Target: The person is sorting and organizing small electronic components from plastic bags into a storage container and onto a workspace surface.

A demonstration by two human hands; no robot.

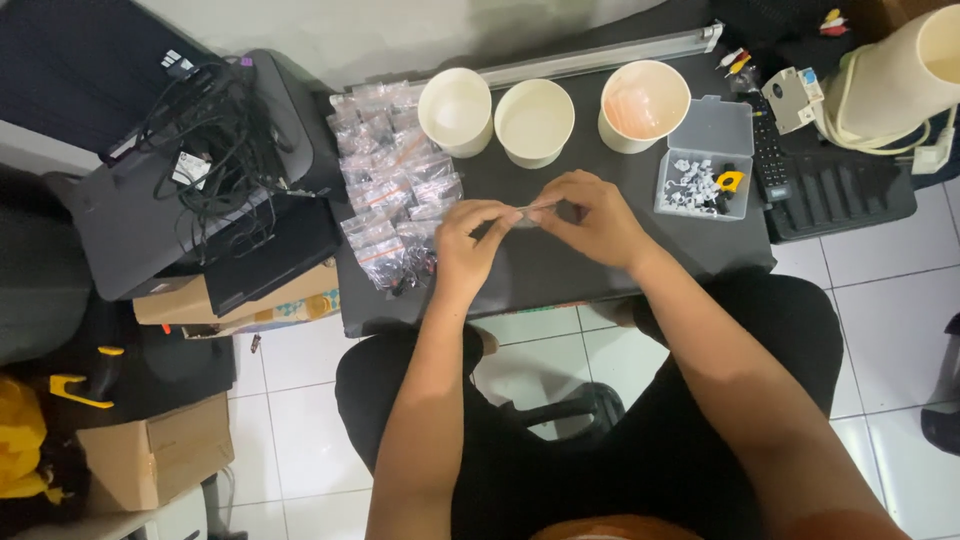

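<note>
You have three paper cups on the table: a white cup, a second white cup and a third cup with an orange tint inside. One clear plastic box holds many small white parts, too small to count. One heap of little clear bags lies at your left; their number cannot be told. One printer stands beside them.

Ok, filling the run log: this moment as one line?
left hand + right hand: pinching small clear bag | over dark table | bag pile left | three cups behind
</note>
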